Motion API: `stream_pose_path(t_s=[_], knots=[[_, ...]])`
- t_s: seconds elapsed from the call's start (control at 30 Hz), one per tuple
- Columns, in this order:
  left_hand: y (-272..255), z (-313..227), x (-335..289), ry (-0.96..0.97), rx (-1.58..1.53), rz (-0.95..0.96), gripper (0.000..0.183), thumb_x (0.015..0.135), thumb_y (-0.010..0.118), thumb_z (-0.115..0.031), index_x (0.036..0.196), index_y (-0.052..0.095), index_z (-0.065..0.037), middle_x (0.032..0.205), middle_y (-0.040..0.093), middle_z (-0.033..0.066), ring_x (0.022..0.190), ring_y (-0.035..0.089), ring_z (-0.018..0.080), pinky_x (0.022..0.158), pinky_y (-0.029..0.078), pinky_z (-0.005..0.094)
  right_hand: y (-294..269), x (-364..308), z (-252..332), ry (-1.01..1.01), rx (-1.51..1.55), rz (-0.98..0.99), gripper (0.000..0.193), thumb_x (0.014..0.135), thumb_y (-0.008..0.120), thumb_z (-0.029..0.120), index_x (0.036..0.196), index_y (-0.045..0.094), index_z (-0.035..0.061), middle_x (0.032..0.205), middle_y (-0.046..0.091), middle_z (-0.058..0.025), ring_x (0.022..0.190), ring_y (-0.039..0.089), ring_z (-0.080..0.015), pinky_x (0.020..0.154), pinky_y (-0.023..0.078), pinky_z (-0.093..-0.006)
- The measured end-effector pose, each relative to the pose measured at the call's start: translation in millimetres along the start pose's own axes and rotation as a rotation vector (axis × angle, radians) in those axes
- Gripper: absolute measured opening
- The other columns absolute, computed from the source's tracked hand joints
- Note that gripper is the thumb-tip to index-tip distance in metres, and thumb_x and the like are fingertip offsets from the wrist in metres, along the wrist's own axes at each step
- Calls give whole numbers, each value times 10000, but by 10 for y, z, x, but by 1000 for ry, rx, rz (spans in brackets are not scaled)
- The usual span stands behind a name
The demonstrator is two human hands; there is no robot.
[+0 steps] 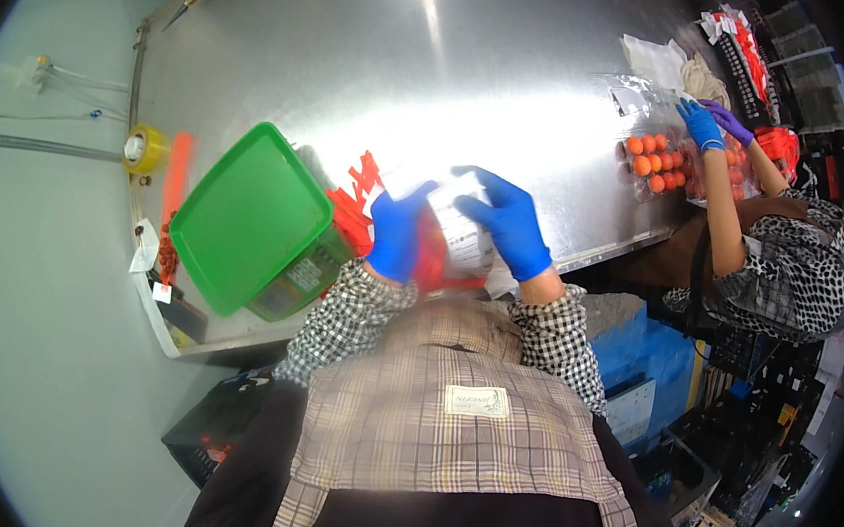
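My right hand (pixel 513 229), in a blue glove, pinches a white printed label (pixel 461 229) between thumb and fingers in front of my body. Close beside it, my left hand (pixel 397 233), gloved in blue too, is closed and partly blurred; what its fingers grip is hidden. Red strips of netting (pixel 350 207) spread out past the left hand toward the green tub. Between the two hands more red material shows, smeared by motion. A green tub with a green lid (pixel 255 219) stands on the metal table just left of my left hand.
On the metal table (pixel 311 43) a roll of yellow tape (pixel 144 150) and a red strip (pixel 177 182) lie along the left edge; a knife (pixel 188 4) lies far left. At right, a co-worker in blue and purple gloves handles packs of round orange-red produce (pixel 656 164).
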State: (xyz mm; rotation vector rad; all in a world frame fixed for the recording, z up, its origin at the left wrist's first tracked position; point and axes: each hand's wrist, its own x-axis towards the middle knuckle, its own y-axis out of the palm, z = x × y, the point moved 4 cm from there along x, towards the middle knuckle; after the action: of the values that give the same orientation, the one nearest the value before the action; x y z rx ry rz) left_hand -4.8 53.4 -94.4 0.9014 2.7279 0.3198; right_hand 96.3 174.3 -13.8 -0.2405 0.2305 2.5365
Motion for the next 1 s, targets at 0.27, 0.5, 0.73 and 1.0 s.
stream_pose_path(t_s=[0.27, 0.5, 0.73, 1.0], knots=[[89, -70, -7, -165, -351, -1, 362, 999, 496, -211, 1294, 517, -3, 1177, 631, 131, 1031, 632, 239, 884, 542, 372, 39, 161, -349, 63, 23, -100, 204, 891, 703, 153, 1058, 723, 39, 934, 714, -18, 834, 640, -91, 755, 514, -229], [167, -117, 41, -56, -293, -27, 352, 984, 533, -97, 1312, 480, 19, 1160, 616, 123, 1023, 634, 216, 840, 572, 324, -34, 280, -403, 169, 88, -181, 230, 858, 744, 188, 1001, 718, 9, 877, 710, -51, 763, 660, -133, 698, 536, -244], [187, -49, 110, -99, -338, -101, 319, 979, 535, -59, 1289, 493, 1, 1119, 608, 95, 979, 633, 186, 807, 577, 304, -7, 373, -566, 192, 217, -280, 222, 867, 745, 205, 980, 715, 15, 862, 703, -47, 723, 643, -120, 660, 521, -231], [261, -131, 123, -178, -515, -125, 290, 946, 532, -50, 1204, 633, 37, 1144, 659, 60, 1004, 634, 151, 860, 499, 266, 13, 363, -456, 207, 275, -263, 266, 889, 722, 189, 1089, 692, 17, 936, 712, -54, 788, 662, -128, 728, 535, -238]])
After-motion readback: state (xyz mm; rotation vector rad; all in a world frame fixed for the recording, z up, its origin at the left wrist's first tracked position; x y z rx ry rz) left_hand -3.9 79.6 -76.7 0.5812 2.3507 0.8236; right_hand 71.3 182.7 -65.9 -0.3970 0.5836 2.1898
